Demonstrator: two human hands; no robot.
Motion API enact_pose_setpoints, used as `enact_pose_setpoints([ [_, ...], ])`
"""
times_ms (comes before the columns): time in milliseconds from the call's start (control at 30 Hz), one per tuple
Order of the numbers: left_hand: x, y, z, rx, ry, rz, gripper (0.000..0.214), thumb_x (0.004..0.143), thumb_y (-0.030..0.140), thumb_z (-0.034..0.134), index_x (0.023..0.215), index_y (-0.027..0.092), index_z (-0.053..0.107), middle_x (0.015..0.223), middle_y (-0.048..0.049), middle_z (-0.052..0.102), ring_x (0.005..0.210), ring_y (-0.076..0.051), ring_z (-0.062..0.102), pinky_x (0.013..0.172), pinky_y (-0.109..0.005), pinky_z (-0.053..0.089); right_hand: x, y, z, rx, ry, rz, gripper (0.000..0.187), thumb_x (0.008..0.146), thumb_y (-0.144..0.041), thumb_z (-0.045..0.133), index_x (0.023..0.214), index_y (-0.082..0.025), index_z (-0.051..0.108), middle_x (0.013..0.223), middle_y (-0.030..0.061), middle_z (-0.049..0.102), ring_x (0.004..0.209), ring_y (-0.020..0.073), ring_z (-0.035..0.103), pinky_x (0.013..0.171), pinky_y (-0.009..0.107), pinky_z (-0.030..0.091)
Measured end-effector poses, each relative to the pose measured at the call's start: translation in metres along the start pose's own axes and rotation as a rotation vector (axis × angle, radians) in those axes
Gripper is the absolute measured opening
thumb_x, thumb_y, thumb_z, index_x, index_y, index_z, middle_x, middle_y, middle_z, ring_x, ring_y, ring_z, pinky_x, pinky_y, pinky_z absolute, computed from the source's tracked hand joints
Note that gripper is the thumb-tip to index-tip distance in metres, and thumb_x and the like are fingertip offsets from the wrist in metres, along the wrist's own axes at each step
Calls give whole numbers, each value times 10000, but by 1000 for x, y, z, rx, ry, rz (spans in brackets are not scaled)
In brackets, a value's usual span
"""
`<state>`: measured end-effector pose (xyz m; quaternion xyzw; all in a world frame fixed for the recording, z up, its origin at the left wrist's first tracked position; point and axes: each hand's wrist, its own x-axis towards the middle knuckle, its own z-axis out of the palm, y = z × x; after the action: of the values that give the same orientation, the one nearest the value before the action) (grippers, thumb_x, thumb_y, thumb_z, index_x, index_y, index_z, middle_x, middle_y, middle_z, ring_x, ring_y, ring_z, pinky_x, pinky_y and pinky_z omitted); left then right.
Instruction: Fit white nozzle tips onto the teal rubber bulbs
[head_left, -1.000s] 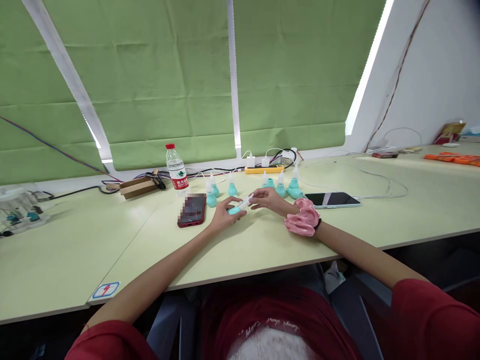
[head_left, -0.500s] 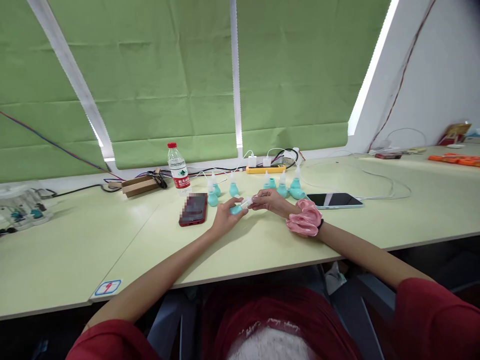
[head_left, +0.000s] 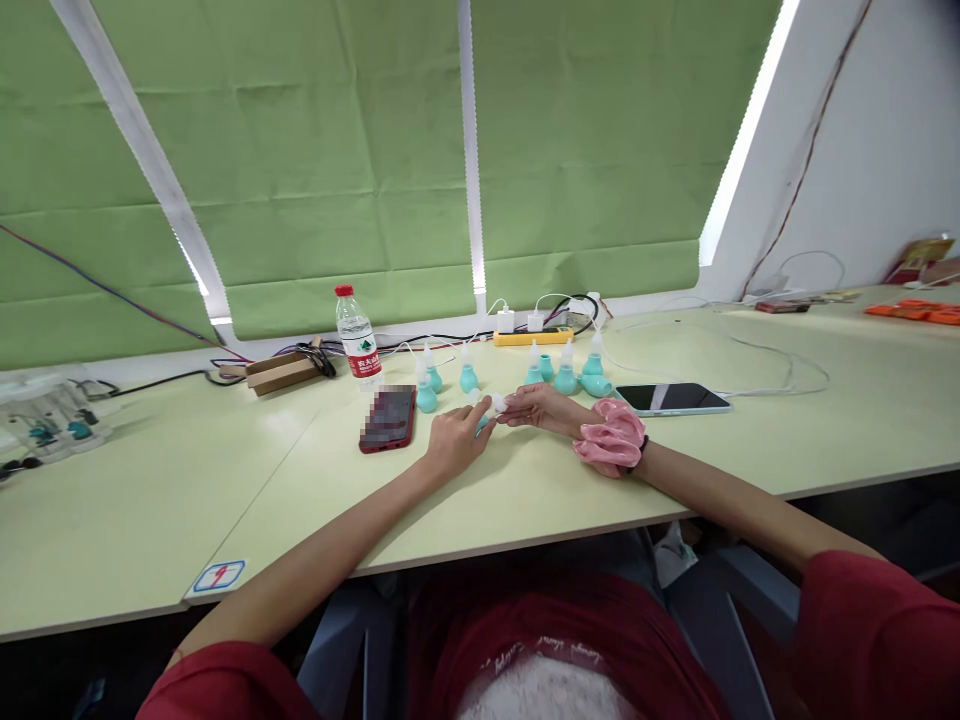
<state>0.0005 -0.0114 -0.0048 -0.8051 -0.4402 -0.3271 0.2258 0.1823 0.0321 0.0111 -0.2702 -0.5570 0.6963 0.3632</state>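
Observation:
My left hand (head_left: 454, 440) is closed round a nasal aspirator, whose teal bulb (head_left: 481, 425) shows only in part between the fingers. A small whitish tip (head_left: 473, 396) shows just above these fingers; whether it belongs to the held one is unclear. At the fingertips of my right hand (head_left: 536, 406) a small white translucent piece (head_left: 498, 402) is pinched, touching or very close to the left fingers. Behind my hands stand several teal aspirators with clear nozzles, among them one (head_left: 469, 377) and another (head_left: 565, 378). A teal bulb (head_left: 596, 385) lies on its side.
A red-cased phone (head_left: 388, 418) lies left of my hands, and a tablet-like device (head_left: 673, 398) lies to the right. Farther back are a water bottle (head_left: 359, 340), an open cardboard box (head_left: 283, 373) and a yellow power strip (head_left: 532, 338) with cables. The table's front edge runs before me.
My left hand has turned over, back upward, and its fingers now cover most of the aspirator. The clear tube seen between both hands is hidden. The right hand has barely moved.

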Motion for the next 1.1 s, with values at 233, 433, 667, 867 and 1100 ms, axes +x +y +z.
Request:
enact_pose_setpoints([
  [233, 2, 6, -2, 128, -71, 6, 343, 823, 334, 355, 1061, 141, 508, 734, -80, 649, 653, -180, 603, 495, -238, 377, 3, 3, -2, 44, 69, 82, 82, 675, -181, 621, 693, -108, 587, 807, 68, 660, 653, 129, 634, 573, 174, 513],
  [433, 1, 5, -3, 116, -82, 11, 335, 823, 336, 353, 1053, 144, 501, 741, -84, 642, 663, -186, 602, 489, -243, 376, 2, -1, 0, 42, 94, 116, 57, 692, -164, 594, 694, -108, 584, 774, 63, 664, 616, 117, 628, 538, 168, 505],
  [667, 3, 5, -3, 9, -87, -62, 311, 801, 352, 397, 1035, 167, 489, 754, -68, 637, 673, -184, 597, 507, -240, 382, -2, -7, 4, 8, 101, 100, 44, 675, -141, 598, 666, -114, 564, 703, 48, 657, 536, 91, 604, 477, 153, 482],
  [867, 12, -8, -6, -313, -18, -209, 501, 725, 410, 505, 1149, 190, 353, 927, -49, 593, 768, -167, 565, 653, -270, 427, 0, -33, 15, -223, 224, -127, 188, 562, -193, 703, 598, -106, 540, 623, 56, 633, 527, 130, 608, 474, 196, 493],
  [1100, 12, -33, 19, -308, -118, -167, 467, 769, 258, 428, 1205, 140, 309, 1185, -123, 430, 1092, -218, 395, 904, -379, 329, 34, -87, 0, -674, 502, -387, 165, 598, -178, 659, 586, -135, 499, 473, 23, 557, 419, 127, 551, 420, 235, 458],
])
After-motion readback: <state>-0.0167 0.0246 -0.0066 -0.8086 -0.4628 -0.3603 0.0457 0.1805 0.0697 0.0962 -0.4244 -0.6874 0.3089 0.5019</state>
